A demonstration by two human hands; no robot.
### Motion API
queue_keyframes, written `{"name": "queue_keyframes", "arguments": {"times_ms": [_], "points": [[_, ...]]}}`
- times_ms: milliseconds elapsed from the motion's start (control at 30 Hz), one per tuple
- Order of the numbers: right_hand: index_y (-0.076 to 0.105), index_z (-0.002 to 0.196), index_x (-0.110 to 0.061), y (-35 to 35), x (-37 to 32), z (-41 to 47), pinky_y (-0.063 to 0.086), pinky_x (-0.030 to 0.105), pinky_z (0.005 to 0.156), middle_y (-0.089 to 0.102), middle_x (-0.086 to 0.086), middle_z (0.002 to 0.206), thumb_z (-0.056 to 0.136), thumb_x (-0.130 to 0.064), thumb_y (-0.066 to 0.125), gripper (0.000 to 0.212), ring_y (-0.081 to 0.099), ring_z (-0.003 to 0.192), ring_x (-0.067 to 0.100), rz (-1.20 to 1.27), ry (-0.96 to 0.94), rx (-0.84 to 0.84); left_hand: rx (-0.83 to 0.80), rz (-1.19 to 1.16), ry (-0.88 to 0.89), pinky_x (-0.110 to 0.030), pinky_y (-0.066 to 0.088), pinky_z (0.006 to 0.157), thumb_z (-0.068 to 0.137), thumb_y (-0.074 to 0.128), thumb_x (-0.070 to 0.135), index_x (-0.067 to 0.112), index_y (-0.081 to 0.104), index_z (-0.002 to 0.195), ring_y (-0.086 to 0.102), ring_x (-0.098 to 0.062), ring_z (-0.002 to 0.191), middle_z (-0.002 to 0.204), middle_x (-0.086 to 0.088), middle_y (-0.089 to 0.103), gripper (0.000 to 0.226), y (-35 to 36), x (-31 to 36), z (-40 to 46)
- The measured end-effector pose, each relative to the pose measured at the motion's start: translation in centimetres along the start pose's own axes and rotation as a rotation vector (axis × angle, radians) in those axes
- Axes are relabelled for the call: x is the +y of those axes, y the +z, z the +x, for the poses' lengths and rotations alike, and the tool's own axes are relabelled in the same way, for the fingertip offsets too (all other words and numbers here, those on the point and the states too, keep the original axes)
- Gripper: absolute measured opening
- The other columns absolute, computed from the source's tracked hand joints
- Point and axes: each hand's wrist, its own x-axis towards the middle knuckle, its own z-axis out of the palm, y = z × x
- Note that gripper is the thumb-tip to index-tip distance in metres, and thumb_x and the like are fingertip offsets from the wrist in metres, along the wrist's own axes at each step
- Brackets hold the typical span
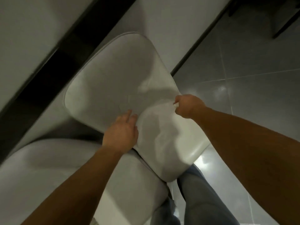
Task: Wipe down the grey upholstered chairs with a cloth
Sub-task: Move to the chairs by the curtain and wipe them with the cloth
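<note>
A grey upholstered chair [113, 82] fills the middle of the view, its seat pointing up and to the left. A white cloth [160, 133] is spread over the chair's near part. My right hand [186, 106] pinches the cloth's upper right corner in curled fingers. My left hand [121, 132] holds the cloth's left edge, with its fingers lying on the chair and its thumb hidden under the cloth. The cloth is stretched between the two hands.
A second grey chair [48, 163] stands at the lower left, touching the first. A white table [32, 30] with a dark edge runs along the top left. Glossy grey floor tiles [243, 70] lie to the right. My jeans-clad legs [203, 200] are at the bottom.
</note>
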Motion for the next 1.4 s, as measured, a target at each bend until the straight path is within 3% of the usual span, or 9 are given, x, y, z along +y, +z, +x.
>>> {"name": "queue_keyframes", "arguments": {"times_ms": [167,367,633,933,1200,1400], "points": [[0.057,0.121,-0.033,1.0,-1.3,-7.0,0.042,0.029,0.076,0.062,-0.001,0.113,0.079,-0.034,0.058,0.041,0.058,0.098,0.022,-0.020,0.042,0.025,-0.168,-0.130,-0.219,-0.040,0.040,0.108,0.103,0.046,0.033,0.012,0.029,0.157,0.043,-0.034,0.137,0.160,-0.014,0.034,0.060,1.6,0.6,-4.0],[0.058,0.118,-0.028,2.0,-3.5,-15.5,0.049,0.030,0.075,0.065,0.002,0.104,0.076,-0.035,0.059,0.042,0.060,0.088,0.024,0.033,0.061,0.124,-0.129,-0.068,-0.095,-0.041,0.041,0.102,0.098,0.049,0.037,0.015,0.037,0.150,0.045,-0.032,0.130,0.147,-0.011,0.045,0.057,2.2,3.1,-10.4],[0.059,0.114,-0.031,2.4,-2.5,-27.1,0.043,0.029,0.072,0.064,-0.004,0.105,0.072,-0.038,0.056,0.043,0.054,0.085,0.019,0.061,0.129,0.244,-0.125,-0.016,-0.018,-0.043,0.040,0.103,0.098,0.047,0.035,0.017,0.039,0.147,0.040,-0.030,0.133,0.147,-0.010,0.043,0.054,1.6,6.4,-17.0],[0.058,0.104,-0.030,-0.3,10.0,-34.2,0.045,0.029,0.069,0.061,-0.002,0.090,0.077,-0.039,0.059,0.029,0.057,0.079,0.021,0.153,0.299,0.272,-0.131,0.112,0.033,-0.044,0.039,0.104,0.099,0.044,0.044,0.019,0.035,0.150,0.037,-0.029,0.137,0.151,-0.007,0.040,0.057,-1.5,14.0,-15.8],[0.060,0.107,-0.030,-7.9,26.3,-37.2,0.046,0.028,0.073,0.066,0.000,0.100,0.076,-0.038,0.058,0.032,0.055,0.081,0.021,0.184,0.362,0.294,-0.099,0.182,0.027,-0.045,0.029,0.119,0.101,0.041,0.043,0.017,0.025,0.158,0.026,-0.030,0.150,0.163,-0.011,0.028,0.065,-5.4,29.5,-10.2],[0.061,0.111,-0.028,-14.3,35.1,-37.8,0.043,0.028,0.074,0.065,0.003,0.106,0.077,-0.037,0.057,0.036,0.059,0.089,0.026,0.139,0.382,0.304,-0.029,0.127,0.153,-0.044,0.027,0.120,0.100,0.044,0.045,0.019,0.029,0.158,0.024,-0.028,0.151,0.165,-0.010,0.026,0.065,-7.3,41.8,-7.2]]}}
